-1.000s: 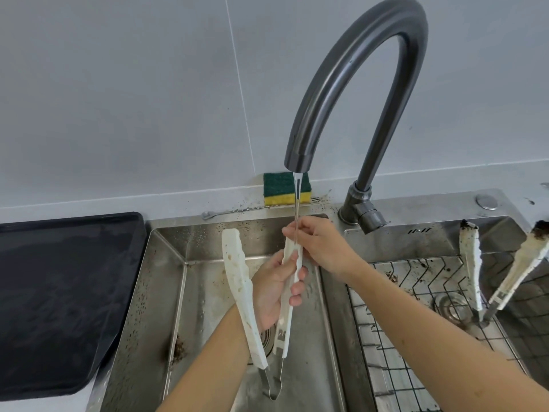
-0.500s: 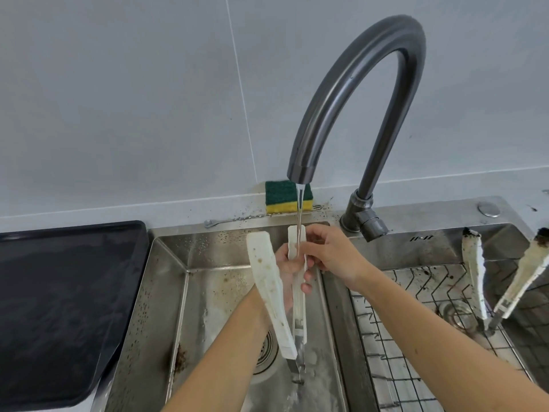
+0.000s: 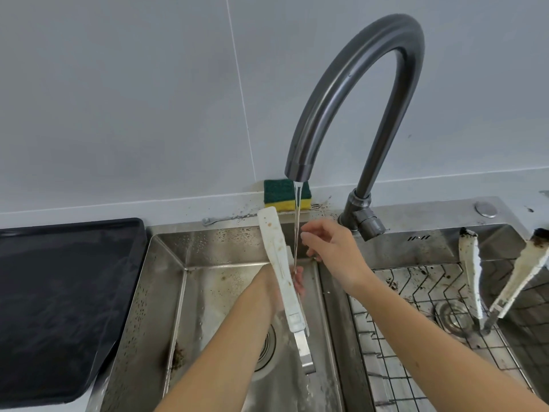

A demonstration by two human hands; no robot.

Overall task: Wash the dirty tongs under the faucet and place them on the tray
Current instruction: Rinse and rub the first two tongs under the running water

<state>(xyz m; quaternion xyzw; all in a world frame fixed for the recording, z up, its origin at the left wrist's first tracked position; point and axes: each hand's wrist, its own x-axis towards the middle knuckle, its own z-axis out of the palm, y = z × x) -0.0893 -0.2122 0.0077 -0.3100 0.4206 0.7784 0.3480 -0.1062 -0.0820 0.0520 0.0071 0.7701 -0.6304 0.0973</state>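
Note:
White tongs (image 3: 280, 269) with brown stains and a metal hinge end stand nearly upright over the left sink basin, tips up. My left hand (image 3: 292, 282) grips them around the middle, mostly hidden behind the near arm of the tongs. Water runs from the dark curved faucet (image 3: 350, 93) in a thin stream between the tongs and my right hand (image 3: 332, 251). My right hand hovers just right of the stream with fingers loosely curled, holding nothing. The black tray (image 3: 59, 307) lies on the counter to the left of the sink.
A second pair of dirty white tongs (image 3: 499, 278) leans in the right basin on a wire rack (image 3: 416, 337). A green and yellow sponge (image 3: 286, 194) sits on the ledge behind the sink. The left basin (image 3: 208, 292) has a drain and dirt specks.
My left hand has lifted the tongs higher and turned them, so their tips now reach the sink ledge. My right hand has let go of the tongs' arm and drawn back to the right.

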